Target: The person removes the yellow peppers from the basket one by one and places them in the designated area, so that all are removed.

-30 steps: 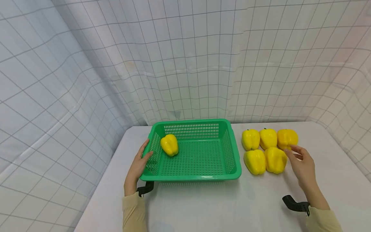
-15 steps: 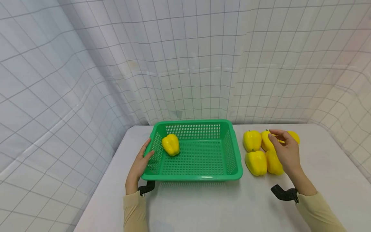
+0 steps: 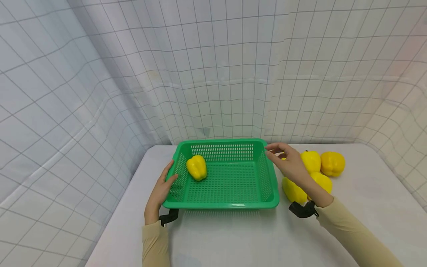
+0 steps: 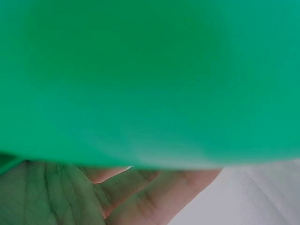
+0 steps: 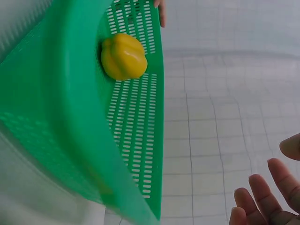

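Note:
A green plastic basket (image 3: 223, 204) with slotted walls stands on the white table, and one yellow bell pepper (image 3: 197, 167) lies in its left part. At the basket's left side, my left hand (image 3: 161, 189) holds the rim, thumb over the edge and fingers along the outside. The left wrist view has the basket blurred and close, covering part of the palm. My right hand (image 3: 287, 163) hovers empty by the basket's right back corner, fingers spread loosely. In the right wrist view its fingertips (image 5: 261, 187) touch nothing.
Right of the basket sit several more yellow bell peppers (image 3: 331, 163), partly hidden under the right hand and forearm. White grid-patterned curtains (image 3: 220, 92) surround the table at the back and sides. Each wrist wears a black camera mount (image 3: 303, 210).
My right hand has swept left, from beside the rightmost peppers across the group to the basket's right rim, carrying nothing. The left hand, the basket and the peppers stay put.

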